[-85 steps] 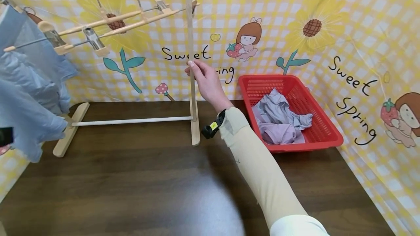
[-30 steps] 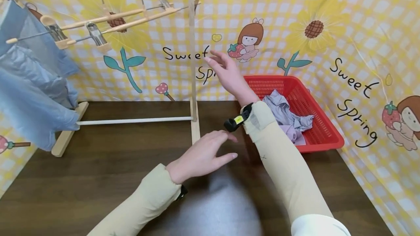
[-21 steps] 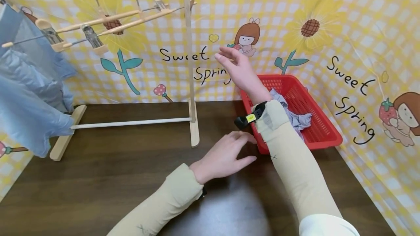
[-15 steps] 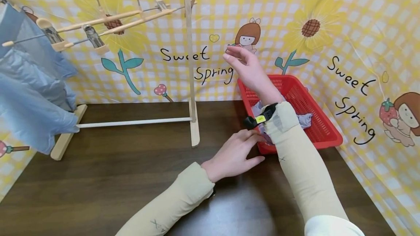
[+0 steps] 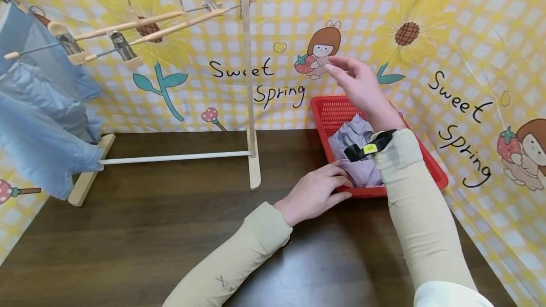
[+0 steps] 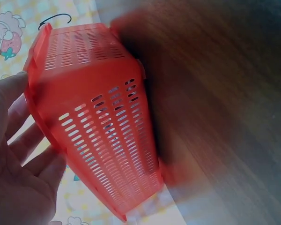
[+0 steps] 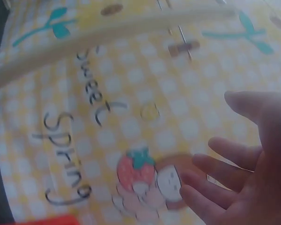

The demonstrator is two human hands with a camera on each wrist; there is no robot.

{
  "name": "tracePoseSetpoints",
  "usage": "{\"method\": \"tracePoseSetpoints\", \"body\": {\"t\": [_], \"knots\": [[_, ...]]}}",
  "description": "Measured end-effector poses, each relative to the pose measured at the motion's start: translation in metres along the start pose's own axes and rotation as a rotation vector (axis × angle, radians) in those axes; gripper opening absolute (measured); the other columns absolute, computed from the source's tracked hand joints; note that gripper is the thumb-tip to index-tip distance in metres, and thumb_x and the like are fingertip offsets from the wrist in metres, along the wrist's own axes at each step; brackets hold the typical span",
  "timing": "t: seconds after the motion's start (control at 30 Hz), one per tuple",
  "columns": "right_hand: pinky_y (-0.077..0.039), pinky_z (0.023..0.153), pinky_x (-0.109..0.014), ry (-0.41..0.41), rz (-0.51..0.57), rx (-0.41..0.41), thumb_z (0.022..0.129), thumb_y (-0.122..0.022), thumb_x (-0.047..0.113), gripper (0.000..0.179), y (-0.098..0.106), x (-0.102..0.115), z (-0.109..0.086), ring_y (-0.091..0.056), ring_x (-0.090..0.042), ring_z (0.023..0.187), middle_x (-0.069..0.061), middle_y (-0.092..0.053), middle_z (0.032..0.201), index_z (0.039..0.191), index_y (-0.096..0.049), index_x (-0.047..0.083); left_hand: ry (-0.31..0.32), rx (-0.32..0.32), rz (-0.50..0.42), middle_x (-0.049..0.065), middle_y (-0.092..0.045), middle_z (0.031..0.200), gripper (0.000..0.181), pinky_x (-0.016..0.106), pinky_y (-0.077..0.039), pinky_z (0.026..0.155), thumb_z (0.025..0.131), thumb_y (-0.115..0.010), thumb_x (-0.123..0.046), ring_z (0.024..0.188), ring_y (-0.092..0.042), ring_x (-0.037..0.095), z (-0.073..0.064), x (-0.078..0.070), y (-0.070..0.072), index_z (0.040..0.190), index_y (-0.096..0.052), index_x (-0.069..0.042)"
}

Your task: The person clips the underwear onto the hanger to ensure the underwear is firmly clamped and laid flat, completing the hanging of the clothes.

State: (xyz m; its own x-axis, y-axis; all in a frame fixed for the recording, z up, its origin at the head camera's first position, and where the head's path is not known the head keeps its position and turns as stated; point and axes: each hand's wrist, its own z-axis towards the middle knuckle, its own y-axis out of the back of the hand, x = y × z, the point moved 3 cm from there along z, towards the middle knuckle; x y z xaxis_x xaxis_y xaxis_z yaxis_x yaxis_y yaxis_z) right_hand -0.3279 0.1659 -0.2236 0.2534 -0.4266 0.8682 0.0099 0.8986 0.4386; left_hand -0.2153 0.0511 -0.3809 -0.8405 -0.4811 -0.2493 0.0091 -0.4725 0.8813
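Across they came, both hands! Half a second earlier the left hand [image 5: 313,193] was just short of the red basket [image 5: 367,193]; now its fingers had reached the left rim. The right hand [image 5: 359,84] had swung further right too, well clear of the wooden upright [image 5: 249,84] where it had been almost three seconds before. The basket held its spot, and so did the blue garments [image 5: 47,112] on the far left.

To the poses: the left hand came in low, fingers over the rim, thumb by the near corner; whether it truly gripped, one couldn't tell. The right hung above the basket, palm turned left, fingers loosely bent, thumb apart, holding nothing.

And the basket? Flat on the surface [image 5: 187,226], right of the upright, its mouth facing up, lilac-grey clothes [image 5: 362,174] crumpled inside. Its long axis ran from the patterned wall cloth [image 5: 281,13] toward the person, the near end slanting right.
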Motion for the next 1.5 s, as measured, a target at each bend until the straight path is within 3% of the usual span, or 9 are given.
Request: {"method": "tracePoseSetpoints", "body": {"t": [0.17,0.3,0.6,0.83,1.07,1.2,1.5], "knots": [[-0.041,0.107,-0.037,-0.053,0.082,-0.048,0.102,-0.062,0.038,0.053,0.023,-0.016,0.005,-0.053,-0.023,0.124,-0.009,-0.058,0.139,0.144,-0.056,0.006,0.028,0.014,-0.008,-0.001,-0.064,0.116,0.021,0.019,-0.026,0.112,0.099,-0.068,-0.033,0.139,-0.046,0.022,0.001,-0.001,0.001,0.110,-0.075,-0.016],[-0.039,0.109,-0.040,-0.122,0.087,-0.049,0.102,-0.061,0.040,0.056,0.039,-0.032,0.005,-0.053,-0.023,0.124,-0.010,-0.055,0.140,0.145,-0.054,0.004,0.042,0.015,-0.020,-0.002,-0.064,0.114,0.019,0.020,-0.030,0.111,0.099,-0.069,-0.033,0.140,-0.044,0.021,0.002,-0.001,0.002,0.108,-0.074,-0.017],[-0.034,0.113,-0.042,-0.300,-0.019,0.026,0.101,-0.059,0.049,0.070,0.059,-0.076,0.007,-0.048,-0.030,0.131,-0.016,-0.044,0.152,0.153,-0.043,0.005,0.062,0.011,-0.050,-0.004,-0.065,0.112,0.018,0.021,-0.033,0.110,0.098,-0.070,-0.033,0.140,-0.044,0.019,0.000,0.001,0.002,0.106,-0.073,-0.017],[-0.042,0.104,-0.041,-0.344,-0.122,0.039,0.100,-0.062,0.045,0.068,0.062,-0.115,0.008,-0.053,-0.022,0.112,-0.019,-0.051,0.141,0.149,-0.048,-0.001,0.067,0.015,-0.044,-0.004,-0.064,0.112,0.019,0.022,-0.034,0.110,0.098,-0.070,-0.034,0.140,-0.044,0.019,0.000,0.001,0.002,0.106,-0.072,-0.018],[-0.034,0.110,-0.053,-0.459,-0.155,0.067,0.098,-0.066,0.044,0.075,0.058,-0.148,0.002,-0.040,-0.040,0.132,-0.026,-0.037,0.153,0.154,-0.040,0.001,0.080,0.034,-0.047,-0.005,-0.064,0.113,0.019,0.022,-0.033,0.110,0.098,-0.070,-0.035,0.141,-0.043,0.018,0.000,0.000,0.000,0.107,-0.072,-0.019],[-0.032,0.112,-0.056,-0.532,-0.171,0.069,0.097,-0.067,0.043,0.077,0.056,-0.166,-0.001,-0.033,-0.044,0.139,-0.027,-0.031,0.157,0.156,-0.037,0.003,0.085,0.042,-0.043,-0.005,-0.064,0.112,0.019,0.022,-0.032,0.111,0.098,-0.069,-0.035,0.141,-0.042,0.018,0.000,0.000,0.001,0.107,-0.072,-0.019],[-0.041,0.107,-0.055,-0.520,-0.291,0.066,0.097,-0.069,0.029,0.069,0.052,-0.189,0.000,-0.041,-0.047,0.132,-0.032,-0.042,0.148,0.150,-0.040,-0.004,0.084,0.037,-0.049,-0.004,-0.064,0.115,0.018,0.021,-0.030,0.112,0.098,-0.070,-0.034,0.141,-0.042,0.018,0.000,0.000,0.002,0.108,-0.072,-0.019]]}}
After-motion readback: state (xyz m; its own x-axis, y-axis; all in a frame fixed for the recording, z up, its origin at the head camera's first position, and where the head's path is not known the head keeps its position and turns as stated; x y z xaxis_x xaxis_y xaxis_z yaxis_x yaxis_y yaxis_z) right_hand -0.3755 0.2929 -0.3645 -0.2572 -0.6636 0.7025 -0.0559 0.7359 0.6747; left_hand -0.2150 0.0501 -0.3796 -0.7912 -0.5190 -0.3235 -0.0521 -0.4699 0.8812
